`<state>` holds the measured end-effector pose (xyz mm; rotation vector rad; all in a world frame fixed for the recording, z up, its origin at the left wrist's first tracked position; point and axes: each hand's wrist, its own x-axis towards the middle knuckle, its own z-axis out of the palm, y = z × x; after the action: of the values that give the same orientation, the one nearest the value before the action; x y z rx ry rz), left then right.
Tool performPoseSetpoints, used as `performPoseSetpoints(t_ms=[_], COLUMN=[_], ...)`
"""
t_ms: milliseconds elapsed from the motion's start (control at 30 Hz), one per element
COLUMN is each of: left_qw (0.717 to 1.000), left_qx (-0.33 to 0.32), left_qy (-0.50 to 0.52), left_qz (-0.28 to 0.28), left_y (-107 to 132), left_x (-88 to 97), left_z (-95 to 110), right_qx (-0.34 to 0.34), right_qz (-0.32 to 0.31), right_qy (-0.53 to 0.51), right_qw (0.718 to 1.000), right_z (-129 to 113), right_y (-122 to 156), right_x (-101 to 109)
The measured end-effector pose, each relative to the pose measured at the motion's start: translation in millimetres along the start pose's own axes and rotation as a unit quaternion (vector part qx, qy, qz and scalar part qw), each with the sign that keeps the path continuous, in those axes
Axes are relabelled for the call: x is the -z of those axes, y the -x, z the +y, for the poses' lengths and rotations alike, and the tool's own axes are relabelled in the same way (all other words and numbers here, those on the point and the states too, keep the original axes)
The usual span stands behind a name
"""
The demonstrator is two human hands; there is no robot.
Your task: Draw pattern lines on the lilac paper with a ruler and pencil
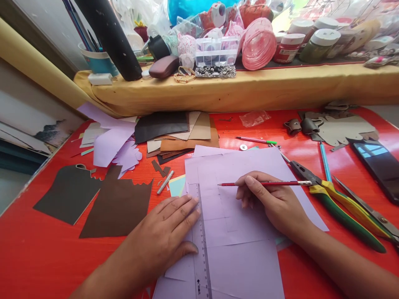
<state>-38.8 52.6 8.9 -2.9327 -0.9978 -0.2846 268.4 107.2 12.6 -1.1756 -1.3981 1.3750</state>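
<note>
My left hand (168, 230) lies flat with its fingers stretched out, pressing a clear plastic ruler (202, 245) onto a lilac sheet of paper (243, 232). The ruler runs lengthwise away from me along the sheet's left part. My right hand (274, 201) is closed round a red pencil (264, 183), which lies almost level with its tip pointing left, just right of the ruler's far end. Faint pencil lines show on the paper under both hands.
Brown leather pieces (116, 205) lie at the left on the red table (37, 253), more leather and card (183, 135) at the back. Green-and-yellow pliers (339, 203), scissors (364, 207), a phone (378, 164) and pens (255, 140) lie at the right. A cluttered shelf (237, 89) runs behind.
</note>
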Motion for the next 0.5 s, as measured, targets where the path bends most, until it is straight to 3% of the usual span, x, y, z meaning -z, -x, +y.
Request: performPoseSetpoints(t_ms=[500], left_qw=[1.0], left_qx=[0.021], left_qy=[0.021], left_qz=[0.004], left_y=[5.1], left_x=[-5.7], left_z=[2.0], right_qx=[0.002], right_qz=[0.002], right_qy=[0.006], right_qw=[1.0], right_z=[-2.0], right_y=[-1.1], right_x=[-0.9])
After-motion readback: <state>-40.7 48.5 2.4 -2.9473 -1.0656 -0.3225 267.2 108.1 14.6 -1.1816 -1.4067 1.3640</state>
